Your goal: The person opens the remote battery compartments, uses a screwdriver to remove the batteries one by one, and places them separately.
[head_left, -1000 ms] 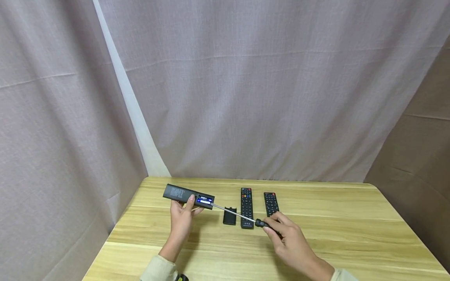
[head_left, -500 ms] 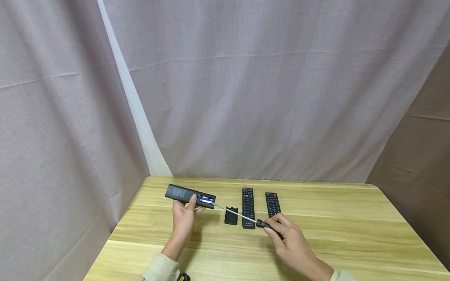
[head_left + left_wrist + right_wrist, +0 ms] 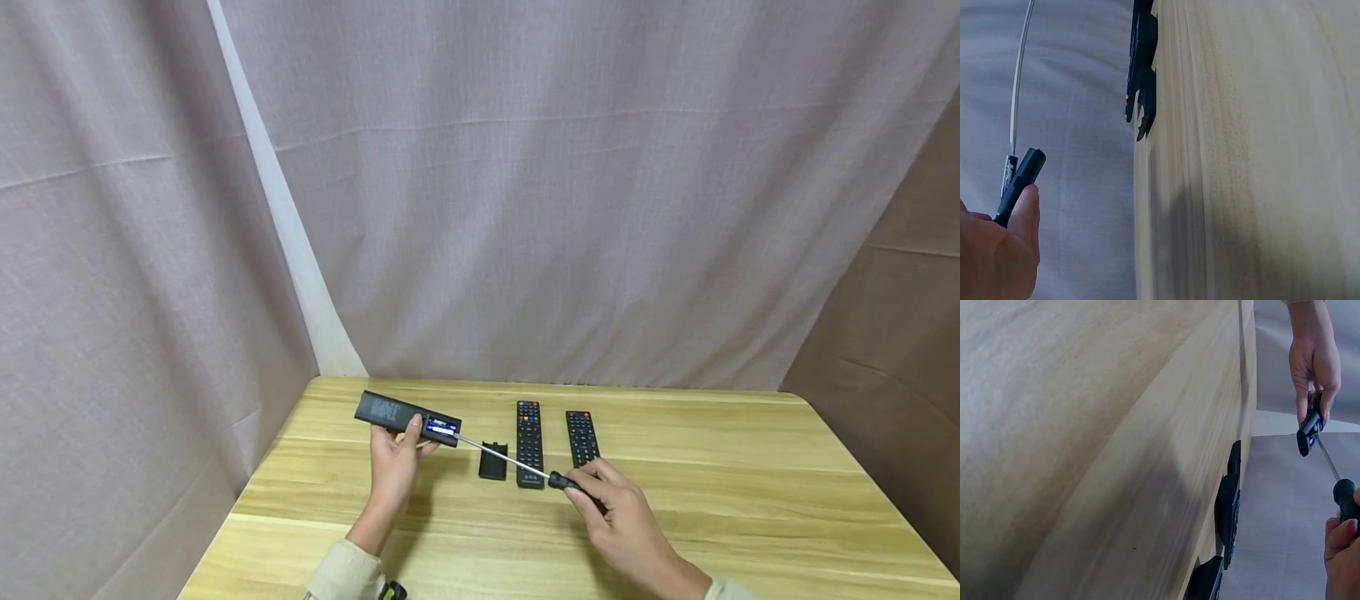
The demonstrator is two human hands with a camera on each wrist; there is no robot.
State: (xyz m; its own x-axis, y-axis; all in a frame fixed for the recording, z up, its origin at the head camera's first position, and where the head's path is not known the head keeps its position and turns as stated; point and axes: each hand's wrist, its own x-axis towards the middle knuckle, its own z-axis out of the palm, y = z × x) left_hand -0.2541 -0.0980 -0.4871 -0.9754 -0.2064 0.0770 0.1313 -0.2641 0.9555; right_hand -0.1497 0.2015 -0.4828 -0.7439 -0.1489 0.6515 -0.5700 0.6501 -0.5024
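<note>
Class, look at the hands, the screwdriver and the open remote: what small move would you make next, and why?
Probably lever the screwdriver tip gently under the blue battery: the left hand holds the remote with its compartment open, and the right hand has the tip at its end.

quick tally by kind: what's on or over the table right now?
Remote controls: 3, one held in the left hand (held remote), two lying flat (longer remote, shorter remote)
Battery covers: 1 (battery cover)
Screwdrivers: 1, held in the right hand (screwdriver)
Total: 5
</note>
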